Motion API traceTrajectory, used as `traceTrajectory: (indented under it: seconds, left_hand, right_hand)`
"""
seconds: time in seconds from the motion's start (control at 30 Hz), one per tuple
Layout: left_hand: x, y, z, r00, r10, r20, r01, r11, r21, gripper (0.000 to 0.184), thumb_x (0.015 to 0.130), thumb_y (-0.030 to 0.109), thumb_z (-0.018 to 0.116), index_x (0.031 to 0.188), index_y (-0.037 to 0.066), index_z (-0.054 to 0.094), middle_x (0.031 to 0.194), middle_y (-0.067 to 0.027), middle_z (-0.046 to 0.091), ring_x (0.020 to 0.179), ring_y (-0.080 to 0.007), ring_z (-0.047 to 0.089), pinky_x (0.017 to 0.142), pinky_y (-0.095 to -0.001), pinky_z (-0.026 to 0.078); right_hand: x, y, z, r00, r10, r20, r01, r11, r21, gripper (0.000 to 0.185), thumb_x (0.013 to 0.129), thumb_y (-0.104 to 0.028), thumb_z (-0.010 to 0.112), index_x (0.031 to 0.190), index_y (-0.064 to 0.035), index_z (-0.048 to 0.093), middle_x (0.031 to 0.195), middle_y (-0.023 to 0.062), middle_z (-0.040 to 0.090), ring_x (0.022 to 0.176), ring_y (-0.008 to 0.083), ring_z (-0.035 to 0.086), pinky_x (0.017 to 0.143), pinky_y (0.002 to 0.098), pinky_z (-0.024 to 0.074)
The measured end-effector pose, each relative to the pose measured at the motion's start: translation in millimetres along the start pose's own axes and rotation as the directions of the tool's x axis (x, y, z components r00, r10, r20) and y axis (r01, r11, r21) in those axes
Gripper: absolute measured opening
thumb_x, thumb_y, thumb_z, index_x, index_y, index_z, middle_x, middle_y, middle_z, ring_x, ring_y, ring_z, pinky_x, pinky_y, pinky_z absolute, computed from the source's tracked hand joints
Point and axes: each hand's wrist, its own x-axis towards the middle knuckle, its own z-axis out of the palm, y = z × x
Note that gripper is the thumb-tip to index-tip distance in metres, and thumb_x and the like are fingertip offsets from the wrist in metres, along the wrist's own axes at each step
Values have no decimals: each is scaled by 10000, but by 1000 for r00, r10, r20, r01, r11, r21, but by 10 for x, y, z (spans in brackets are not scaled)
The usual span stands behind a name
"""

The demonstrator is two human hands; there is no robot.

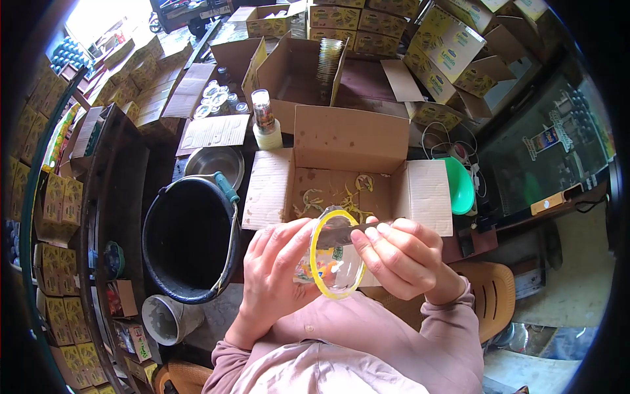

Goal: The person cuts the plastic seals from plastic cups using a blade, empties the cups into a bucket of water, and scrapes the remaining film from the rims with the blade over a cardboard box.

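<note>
At the lower centre of the frame, the left hand (279, 256) grips a clear cup (344, 266) while the right hand (401, 257) pinches a blade (337, 237) across its yellow rim. Shallow, light strokes, clear of the gripping hand, would seem safest.

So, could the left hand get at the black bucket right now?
Probably yes: nothing visible blocks the way to the black bucket, though the left hand would first have to release the clear cup.

Clear printed cup (340, 270), yellow-rimmed, tilted, dark flat blade (338, 237) at its mouth
</note>
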Motion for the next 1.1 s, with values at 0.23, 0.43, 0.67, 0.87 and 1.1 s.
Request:
traceTrajectory:
  seconds: [0.23, 0.43, 0.67, 0.87, 1.1]
  left_hand:
    - [8, 2, 13, 1000, 11, 4, -11, 1000, -14, 569, 687, 271, 728, 1150, 46, 486, 1030, -125, 570, 855, -276, 584, 720, -383, 463]
    - [23, 30, -3, 999, 39, 22, -39, 999, 4, 588, 691, 269, 728, 1169, 50, 465, 1029, -131, 569, 851, -272, 589, 717, -384, 470]
    - [15, 35, -7, 998, 70, 5, -70, 998, -1, 607, 694, 282, 729, 1182, 55, 450, 1019, -135, 573, 838, -271, 596, 704, -384, 474]
    - [23, 42, -19, 998, 59, 15, -59, 998, -13, 606, 694, 272, 731, 1185, 56, 447, 1020, -132, 574, 838, -272, 596, 706, -383, 475]
    - [26, 17, 7, 1000, -6, 7, 6, 997, -79, 647, 657, 241, 767, 1180, 64, 430, 992, -125, 576, 831, -277, 597, 692, -378, 486]
  right_hand:
    - [-24, 11, -24, 1000, -3, 7, 3, 1000, 15, 111, 655, 68, 633, 735, 1, 671, 655, 7, 526, 625, 102, 544, 592, 224, 474]
    - [-28, 13, -37, 1000, -12, -2, 12, 1000, 3, 121, 664, 80, 626, 741, -1, 673, 658, 5, 528, 627, 97, 546, 593, 225, 473]
    - [-30, 48, -13, 997, -64, -43, 64, 998, 8, 134, 662, 102, 635, 735, -4, 673, 665, 5, 542, 621, 99, 548, 587, 232, 473]
    - [-7, 55, -28, 996, -72, -57, 73, 997, 16, 134, 662, 101, 627, 731, -4, 673, 668, 3, 542, 621, 100, 546, 575, 225, 471]
    - [-26, 15, -89, 999, -43, -8, 43, 999, 16, 123, 661, 75, 629, 731, -15, 676, 654, -4, 527, 624, 84, 542, 571, 210, 462]
